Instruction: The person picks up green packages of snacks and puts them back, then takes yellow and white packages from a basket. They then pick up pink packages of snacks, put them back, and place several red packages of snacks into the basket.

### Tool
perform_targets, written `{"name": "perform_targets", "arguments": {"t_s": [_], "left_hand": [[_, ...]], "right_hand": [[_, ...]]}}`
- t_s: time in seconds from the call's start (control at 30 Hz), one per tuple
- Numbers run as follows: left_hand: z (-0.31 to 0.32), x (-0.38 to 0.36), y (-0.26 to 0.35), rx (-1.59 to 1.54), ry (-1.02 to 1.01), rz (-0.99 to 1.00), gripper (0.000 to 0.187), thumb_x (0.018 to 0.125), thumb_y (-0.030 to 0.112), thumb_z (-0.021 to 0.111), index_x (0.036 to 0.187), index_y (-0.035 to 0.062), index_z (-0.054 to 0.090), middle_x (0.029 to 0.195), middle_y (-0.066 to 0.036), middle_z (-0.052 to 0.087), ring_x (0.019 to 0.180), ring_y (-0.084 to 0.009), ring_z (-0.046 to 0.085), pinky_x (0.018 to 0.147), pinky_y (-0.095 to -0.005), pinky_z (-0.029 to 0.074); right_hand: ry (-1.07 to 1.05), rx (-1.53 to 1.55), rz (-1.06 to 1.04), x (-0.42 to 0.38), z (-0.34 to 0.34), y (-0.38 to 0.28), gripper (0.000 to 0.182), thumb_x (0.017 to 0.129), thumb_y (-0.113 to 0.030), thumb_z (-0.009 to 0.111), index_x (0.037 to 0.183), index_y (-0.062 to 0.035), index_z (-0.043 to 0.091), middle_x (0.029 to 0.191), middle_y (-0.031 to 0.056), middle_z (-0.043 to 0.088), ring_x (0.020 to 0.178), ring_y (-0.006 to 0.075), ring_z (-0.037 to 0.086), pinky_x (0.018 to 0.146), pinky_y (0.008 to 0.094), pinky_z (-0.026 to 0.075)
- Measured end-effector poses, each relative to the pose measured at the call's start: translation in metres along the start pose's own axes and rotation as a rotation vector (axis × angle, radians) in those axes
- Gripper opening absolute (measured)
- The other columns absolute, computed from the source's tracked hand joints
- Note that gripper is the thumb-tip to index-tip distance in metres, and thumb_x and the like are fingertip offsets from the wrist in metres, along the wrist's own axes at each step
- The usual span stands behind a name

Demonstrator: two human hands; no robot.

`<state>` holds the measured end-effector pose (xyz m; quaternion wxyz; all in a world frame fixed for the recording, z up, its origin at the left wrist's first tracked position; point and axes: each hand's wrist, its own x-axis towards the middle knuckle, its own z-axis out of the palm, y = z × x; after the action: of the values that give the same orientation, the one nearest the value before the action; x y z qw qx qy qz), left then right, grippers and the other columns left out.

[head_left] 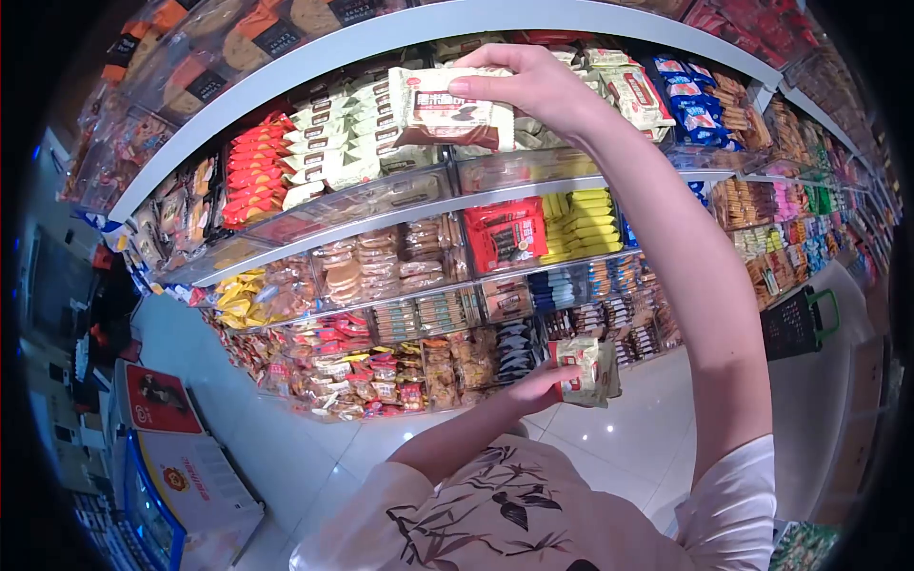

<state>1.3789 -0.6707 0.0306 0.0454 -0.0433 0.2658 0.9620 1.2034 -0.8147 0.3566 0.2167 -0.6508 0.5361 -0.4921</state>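
Observation:
My right hand (545, 88) is raised to the upper shelf, its thumb and fingers closed on a cream-and-brown snack packet (440, 119) with dark Chinese lettering. This packet is held above the clear bins, in front of similar cream packets (333, 128). Lower down, near my body, my left hand (535, 388) grips a few cream snack packets (592, 371) with red and brown print. Its fingertips are partly hidden behind them.
Red packets (257, 176) fill a bin to the left, and blue packets (693, 105) lie to the right. Lower tiers hold yellow packets (578, 224) and other snacks. A white shelf edge (419, 24) curves overhead. A dark basket (798, 325) with a green handle stands right; a white freezer (190, 485) stands left.

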Motion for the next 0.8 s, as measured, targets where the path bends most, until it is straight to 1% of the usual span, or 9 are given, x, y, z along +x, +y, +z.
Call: {"name": "perform_targets", "arguments": {"t_s": [0.07,0.2,0.23,0.33,0.47,0.57,0.67,0.77,0.8], "left_hand": [[0.005,-0.032,0.003,0.003,0.069,0.025,0.051,0.094,0.023,0.057,0.138,0.0075,0.038,0.128,-0.01,0.055,0.116,-0.0233,0.057,0.097,-0.0435,0.048],[-0.004,-0.083,-0.001,-0.049,0.138,0.031,0.051,0.093,0.019,0.056,0.139,0.0076,0.037,0.128,-0.01,0.055,0.117,-0.0241,0.057,0.098,-0.0443,0.047],[-0.009,-0.088,-0.002,-0.103,0.177,-0.019,0.05,0.089,0.02,0.064,0.134,0.0108,0.044,0.128,-0.007,0.056,0.115,-0.0237,0.057,0.099,-0.0446,0.045],[-0.006,-0.097,0.009,-0.09,0.245,-0.052,0.049,0.089,0.02,0.064,0.133,0.0105,0.045,0.126,-0.007,0.057,0.114,-0.0229,0.057,0.099,-0.0439,0.045],[-0.032,-0.111,0.021,-0.045,0.144,-0.047,0.049,0.089,0.02,0.064,0.133,0.0101,0.045,0.125,-0.007,0.058,0.114,-0.0229,0.057,0.099,-0.0441,0.045],[-0.046,-0.131,0.047,-0.021,0.17,-0.087,0.05,0.089,0.022,0.063,0.134,0.01,0.044,0.125,-0.007,0.057,0.115,-0.0237,0.057,0.1,-0.0447,0.044],[-0.058,-0.143,0.069,-0.051,0.186,-0.055,0.051,0.09,0.025,0.063,0.134,0.0094,0.043,0.126,-0.008,0.057,0.115,-0.025,0.056,0.1,-0.0453,0.043],[-0.07,-0.148,0.078,-0.03,0.184,-0.073,0.053,0.09,0.029,0.062,0.135,0.0092,0.042,0.127,-0.009,0.057,0.116,-0.0254,0.056,0.1,-0.0454,0.043],[-0.069,-0.148,0.082,-0.029,0.18,-0.082,0.053,0.09,0.028,0.062,0.135,0.0092,0.042,0.127,-0.009,0.056,0.116,-0.0252,0.056,0.1,-0.0456,0.043]], "right_hand": [[-0.002,0.007,0.046,0.012,0.024,-0.009,0.032,0.083,-0.033,0.073,0.105,-0.0104,0.068,0.096,0.0012,0.066,0.087,0.0092,0.056,0.081,0.0265,0.042],[0.007,0.094,0.081,0.031,0.064,-0.028,0.033,0.082,-0.034,0.074,0.104,-0.0099,0.069,0.094,0.0021,0.066,0.087,0.0101,0.055,0.078,0.0268,0.042],[0.015,0.109,0.096,0.039,0.073,-0.028,0.033,0.081,-0.034,0.074,0.103,-0.0096,0.07,0.093,0.0023,0.066,0.087,0.0106,0.055,0.078,0.0269,0.042],[0.022,-0.049,0.082,0.076,0.096,-0.009,0.033,0.08,-0.035,0.075,0.1,-0.009,0.071,0.093,0.0035,0.067,0.091,0.013,0.057,0.082,0.0288,0.043],[0.024,-0.15,-0.004,0.112,0.121,0.01,0.033,0.081,-0.034,0.074,0.099,-0.0066,0.07,0.09,0.0075,0.069,0.095,0.0158,0.061,0.091,0.0331,0.044],[0.05,-0.317,0.098,0.099,0.136,-0.013,0.042,0.074,-0.043,0.077,0.101,-0.0103,0.071,0.1,0.0137,0.067,0.101,0.027,0.061,0.091,0.0395,0.046],[0.274,-0.828,-0.146,0.076,0.138,-0.025,0.064,0.07,-0.05,0.077,0.118,-0.0101,0.063,0.116,0.0159,0.06,0.116,0.031,0.052,0.097,0.0427,0.043],[0.018,-0.614,-0.026,0.06,0.121,-0.036,0.087,0.065,-0.058,0.077,0.133,-0.01,0.049,0.131,0.0175,0.05,0.126,0.0331,0.043,0.102,0.0439,0.039],[0.021,-0.653,-0.086,0.063,0.12,-0.032,0.088,0.066,-0.057,0.077,0.135,-0.0106,0.047,0.131,0.0178,0.049,0.126,0.0331,0.043,0.102,0.0434,0.039]]}}
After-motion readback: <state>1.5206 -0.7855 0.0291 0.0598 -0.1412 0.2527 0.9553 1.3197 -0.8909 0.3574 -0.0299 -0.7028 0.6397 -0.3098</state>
